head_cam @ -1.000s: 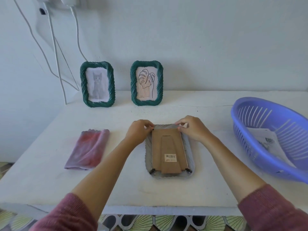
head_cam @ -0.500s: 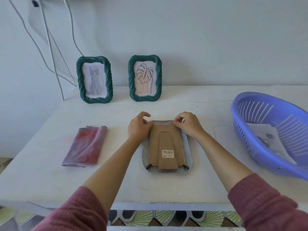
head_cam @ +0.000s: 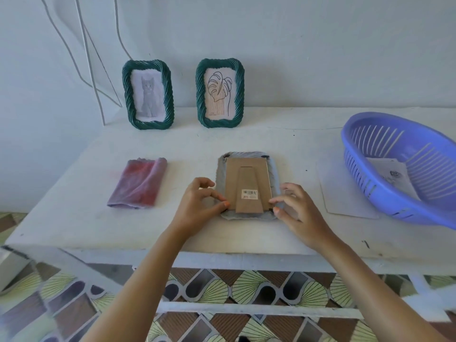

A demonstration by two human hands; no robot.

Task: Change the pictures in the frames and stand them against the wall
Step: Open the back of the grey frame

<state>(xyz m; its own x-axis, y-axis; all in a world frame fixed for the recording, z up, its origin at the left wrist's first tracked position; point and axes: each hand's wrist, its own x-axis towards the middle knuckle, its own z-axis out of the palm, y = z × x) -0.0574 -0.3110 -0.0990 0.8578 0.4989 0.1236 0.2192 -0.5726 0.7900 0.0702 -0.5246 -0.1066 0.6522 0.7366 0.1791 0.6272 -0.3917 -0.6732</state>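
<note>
A grey picture frame (head_cam: 248,183) lies face down in the middle of the white table (head_cam: 74,218), its brown cardboard back and stand showing. My left hand (head_cam: 199,206) touches the back's near left corner with its fingertips. My right hand (head_cam: 293,208) touches the near right corner, fingers spread. Two green frames stand against the wall: one with a cat picture (head_cam: 148,95), one with a leaf drawing (head_cam: 220,93).
A folded purple and red cloth (head_cam: 139,186) lies to the left of the frame. A blue plastic basket (head_cam: 404,166) with a printed sheet inside sits at the right, partly on a white sheet of paper (head_cam: 345,193). White cables hang on the wall at the left.
Both hands have moved from the far top corners of the cardboard back to its near bottom corners. The view has tilted down, showing the table's front edge and the floor.
</note>
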